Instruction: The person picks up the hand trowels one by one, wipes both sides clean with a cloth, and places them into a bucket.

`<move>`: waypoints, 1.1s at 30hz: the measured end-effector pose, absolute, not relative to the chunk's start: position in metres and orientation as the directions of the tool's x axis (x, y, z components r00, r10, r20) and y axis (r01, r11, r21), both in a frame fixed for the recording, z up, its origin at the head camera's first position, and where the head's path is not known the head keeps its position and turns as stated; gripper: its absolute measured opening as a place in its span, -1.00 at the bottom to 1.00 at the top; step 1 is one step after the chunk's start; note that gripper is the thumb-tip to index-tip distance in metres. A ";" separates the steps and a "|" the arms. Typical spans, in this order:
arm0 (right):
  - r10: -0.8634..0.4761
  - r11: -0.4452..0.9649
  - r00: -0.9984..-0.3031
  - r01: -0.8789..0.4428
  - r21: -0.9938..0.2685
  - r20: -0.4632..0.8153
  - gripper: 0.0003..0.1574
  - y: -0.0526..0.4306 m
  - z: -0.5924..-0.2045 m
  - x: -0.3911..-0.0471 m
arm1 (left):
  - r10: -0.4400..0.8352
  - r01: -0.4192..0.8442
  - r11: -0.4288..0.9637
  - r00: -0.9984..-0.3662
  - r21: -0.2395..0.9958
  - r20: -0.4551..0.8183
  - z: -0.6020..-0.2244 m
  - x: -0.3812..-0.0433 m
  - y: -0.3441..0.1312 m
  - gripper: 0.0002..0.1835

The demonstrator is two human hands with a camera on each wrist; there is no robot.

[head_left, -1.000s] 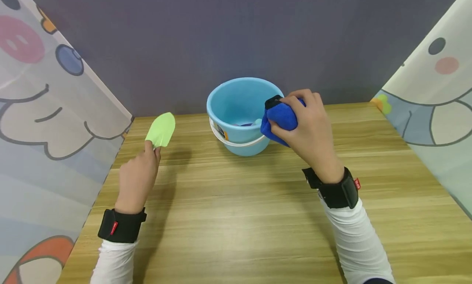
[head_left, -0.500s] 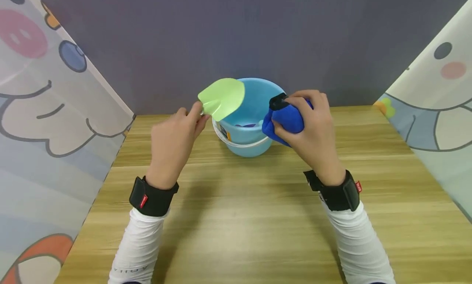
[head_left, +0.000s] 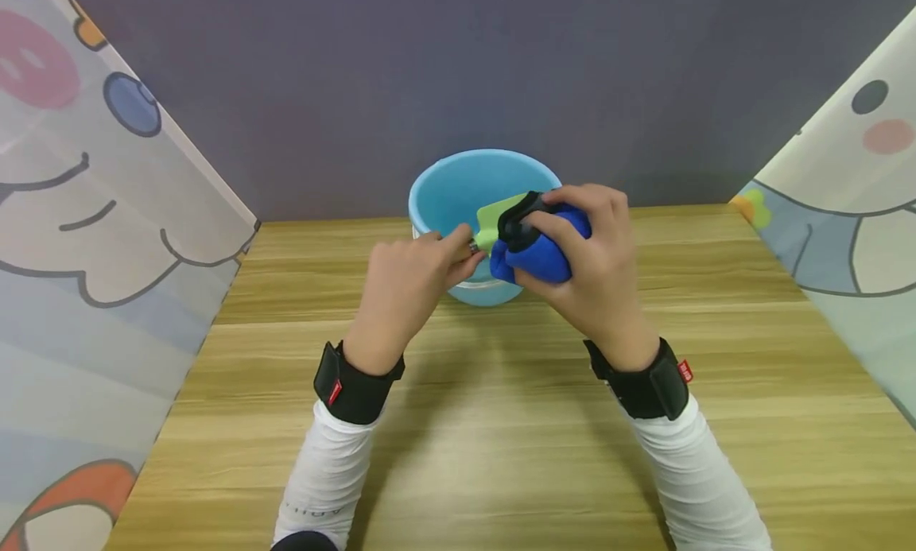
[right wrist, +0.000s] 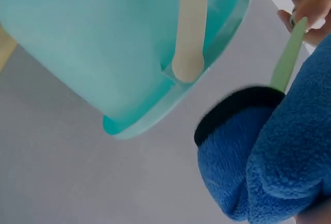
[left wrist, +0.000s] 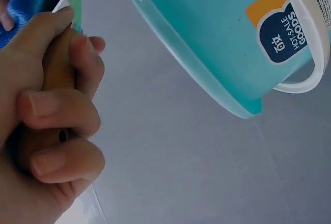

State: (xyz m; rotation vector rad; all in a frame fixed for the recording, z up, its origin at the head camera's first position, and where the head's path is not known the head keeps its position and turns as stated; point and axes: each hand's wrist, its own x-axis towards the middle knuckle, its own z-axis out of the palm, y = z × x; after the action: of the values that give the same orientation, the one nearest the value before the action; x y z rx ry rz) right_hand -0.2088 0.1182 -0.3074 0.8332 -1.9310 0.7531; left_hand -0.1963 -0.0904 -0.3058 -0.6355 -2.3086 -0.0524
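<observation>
My left hand (head_left: 408, 289) grips the wooden handle (left wrist: 58, 69) of a hand trowel, its fingers wrapped round it in the left wrist view. The trowel's light green blade (head_left: 494, 215) points right, above the front of the blue bucket (head_left: 442, 187). Bunched in my right hand (head_left: 599, 261) is a blue cloth (head_left: 542, 258) with a black edge, pressed against the blade and covering its far part. In the right wrist view the cloth (right wrist: 289, 157) lies over the blade (right wrist: 289, 56), which shows edge-on. The two hands are close together.
The bucket stands at the back of the wooden table (head_left: 487, 424), near the dark grey back wall (head_left: 343, 98). Its white handle (right wrist: 191, 32) hangs down. Panels with cartoon prints (head_left: 114, 273) flank the table left and right.
My left hand has carried the trowel from the left side over to the bucket and against the cloth. My right hand has shifted slightly left, and the cloth now covers part of the blade.
</observation>
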 end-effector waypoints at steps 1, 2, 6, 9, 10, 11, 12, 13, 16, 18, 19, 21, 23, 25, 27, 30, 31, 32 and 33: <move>-0.264 0.592 -0.385 -0.788 -0.166 0.885 -0.43 0.117 -0.308 -0.209 | 0.431 0.467 0.874 -0.616 -0.135 0.659 -0.305 -0.195 -0.090 -0.66; -0.274 0.594 -0.378 -0.790 -0.154 0.884 -0.42 0.115 -0.309 -0.208 | 0.433 0.476 0.870 -0.620 -0.125 0.654 -0.304 -0.193 -0.091 -0.67; -0.314 0.600 -0.354 -0.793 -0.104 0.881 -0.39 0.109 -0.314 -0.205 | 0.434 0.496 0.863 -0.628 -0.098 0.645 -0.301 -0.186 -0.089 -0.71; -0.325 0.616 -0.335 -0.785 -0.071 0.884 -0.39 0.106 -0.316 -0.202 | 0.432 0.488 0.866 -0.613 -0.113 0.662 -0.299 -0.183 -0.088 -0.73; -0.329 0.626 -0.331 -0.778 -0.059 0.884 -0.41 0.105 -0.317 -0.201 | 0.433 0.484 0.866 -0.605 -0.123 0.669 -0.299 -0.183 -0.088 -0.74; -0.337 0.639 -0.331 -0.768 -0.045 0.881 -0.42 0.104 -0.317 -0.201 | 0.435 0.482 0.866 -0.595 -0.134 0.676 -0.299 -0.183 -0.088 -0.74; -0.348 0.652 -0.334 -0.758 -0.031 0.876 -0.43 0.103 -0.318 -0.201 | 0.438 0.478 0.866 -0.584 -0.147 0.683 -0.298 -0.183 -0.088 -0.74; -0.359 0.663 -0.339 -0.748 -0.018 0.870 -0.43 0.101 -0.319 -0.202 | 0.440 0.471 0.867 -0.573 -0.162 0.691 -0.298 -0.183 -0.088 -0.74; -0.385 0.680 -0.353 -0.733 0.004 0.853 -0.42 0.098 -0.320 -0.204 | 0.441 0.454 0.871 -0.553 -0.188 0.707 -0.297 -0.183 -0.089 -0.73; -0.391 0.676 -0.363 -0.737 -0.003 0.846 -0.39 0.096 -0.322 -0.206 | 0.441 0.444 0.873 -0.547 -0.200 0.711 -0.297 -0.183 -0.090 -0.72; -0.392 0.673 -0.365 -0.739 -0.007 0.844 -0.39 0.095 -0.322 -0.207 | 0.442 0.441 0.874 -0.546 -0.204 0.712 -0.296 -0.183 -0.091 -0.72; -0.394 0.671 -0.372 -0.741 -0.013 0.840 -0.38 0.095 -0.323 -0.208 | 0.443 0.441 0.873 -0.545 -0.207 0.712 -0.296 -0.183 -0.092 -0.73; -0.391 0.669 -0.379 -0.743 -0.023 0.839 -0.37 0.095 -0.324 -0.208 | 0.446 0.439 0.873 -0.544 -0.211 0.711 -0.295 -0.184 -0.093 -0.75; -0.383 0.666 -0.387 -0.745 -0.040 0.839 -0.37 0.094 -0.324 -0.209 | 0.445 0.437 0.874 -0.547 -0.212 0.709 -0.295 -0.184 -0.094 -0.78; -0.377 0.660 -0.398 -0.749 -0.059 0.837 -0.36 0.094 -0.324 -0.210 | 0.445 0.433 0.876 -0.550 -0.214 0.707 -0.294 -0.184 -0.094 -0.80; -0.375 0.653 -0.410 -0.753 -0.077 0.831 -0.35 0.093 -0.325 -0.210 | 0.446 0.425 0.878 -0.556 -0.222 0.701 -0.294 -0.184 -0.096 -0.81; -0.376 0.651 -0.412 -0.755 -0.080 0.830 -0.35 0.093 -0.325 -0.210 | 0.446 0.422 0.878 -0.557 -0.224 0.701 -0.294 -0.183 -0.096 -0.82; -0.377 0.651 -0.414 -0.755 -0.081 0.829 -0.35 0.093 -0.325 -0.209 | 0.447 0.420 0.879 -0.558 -0.227 0.699 -0.294 -0.183 -0.097 -0.82; -0.377 0.651 -0.415 -0.755 -0.082 0.828 -0.35 0.093 -0.324 -0.209 | 0.448 0.419 0.879 -0.558 -0.229 0.698 -0.294 -0.182 -0.097 -0.82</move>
State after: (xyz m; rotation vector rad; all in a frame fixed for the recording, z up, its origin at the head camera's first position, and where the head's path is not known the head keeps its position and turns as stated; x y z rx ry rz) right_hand -0.2090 0.0928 -0.3244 0.8796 -2.0361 0.5762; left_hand -0.1821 -0.0970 -0.2936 -0.6212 -2.2316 0.0465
